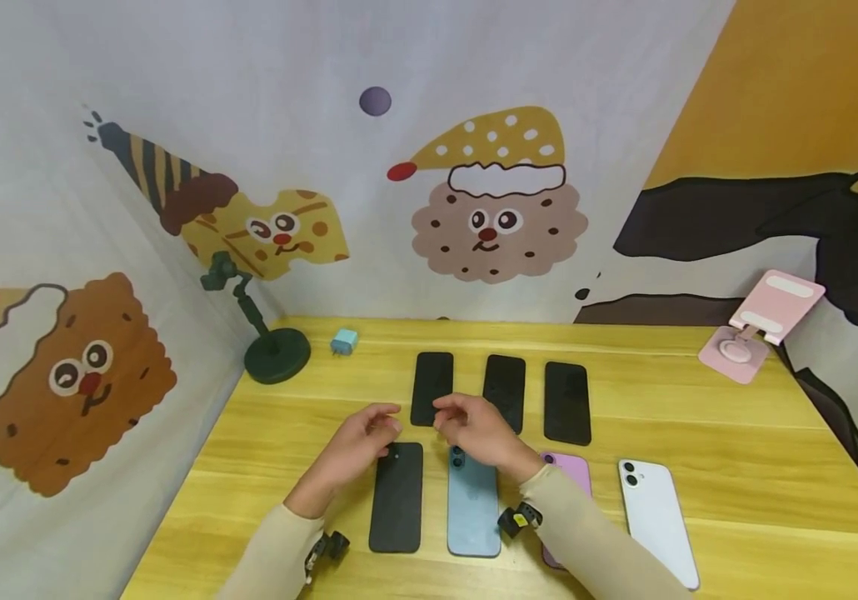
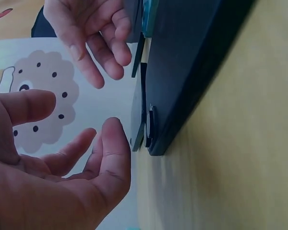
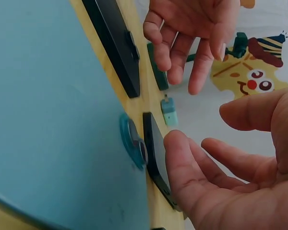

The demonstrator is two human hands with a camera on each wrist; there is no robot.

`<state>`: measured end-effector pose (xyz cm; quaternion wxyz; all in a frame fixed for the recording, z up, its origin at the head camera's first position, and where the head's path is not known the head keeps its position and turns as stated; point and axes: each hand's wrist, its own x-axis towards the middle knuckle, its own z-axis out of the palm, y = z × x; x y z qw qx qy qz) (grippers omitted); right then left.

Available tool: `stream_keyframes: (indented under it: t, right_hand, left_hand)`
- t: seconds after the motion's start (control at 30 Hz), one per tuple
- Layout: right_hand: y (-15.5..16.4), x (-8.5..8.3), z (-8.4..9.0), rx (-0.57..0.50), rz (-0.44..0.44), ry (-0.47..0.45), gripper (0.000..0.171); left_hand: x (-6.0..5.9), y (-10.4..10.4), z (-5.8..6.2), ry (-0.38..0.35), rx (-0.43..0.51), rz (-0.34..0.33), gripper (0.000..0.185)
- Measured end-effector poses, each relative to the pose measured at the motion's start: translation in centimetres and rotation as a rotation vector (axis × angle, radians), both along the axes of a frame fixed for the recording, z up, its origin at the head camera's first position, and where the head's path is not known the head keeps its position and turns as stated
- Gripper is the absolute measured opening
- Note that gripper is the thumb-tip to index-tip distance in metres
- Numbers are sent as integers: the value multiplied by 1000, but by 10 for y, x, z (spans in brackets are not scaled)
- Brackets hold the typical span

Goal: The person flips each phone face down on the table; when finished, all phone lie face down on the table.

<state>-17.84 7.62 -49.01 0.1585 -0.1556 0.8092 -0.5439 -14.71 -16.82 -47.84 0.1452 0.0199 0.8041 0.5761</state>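
Black phone (image 1: pixel 396 498), blue phone (image 1: pixel 472 508), flat (backs up), side-by-side

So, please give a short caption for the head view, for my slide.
Two empty hands, left hand and right hand, hover above phones laid in rows on a yellow table.

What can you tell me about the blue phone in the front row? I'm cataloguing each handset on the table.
The blue phone lies flat, back side up, on the yellow wooden table. Its back looks matte, in a dusty blue, with two stacked camera lenses near its far end. It is second from the left in the front row, between a black phone and a pink phone, apart from both. The right hand hovers over its camera end; contact cannot be told.
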Motion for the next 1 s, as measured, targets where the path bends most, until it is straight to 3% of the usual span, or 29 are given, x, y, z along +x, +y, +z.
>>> stream_keyframes:
  t: [0.47, 0.67, 1.0]
  right_hand:
    - [9, -23, -1, 63, -130, 32, 43]
    - [10, -29, -4, 66, -171, 21, 45]
    - [10, -33, -9, 23, -153, -66, 53]
  left_hand:
    - [-37, 9, -7, -48, 79, 24, 49]
    - [-46, 13, -13, -71, 115, 18, 51]
    - [-52, 21, -12, -117, 152, 9, 56]
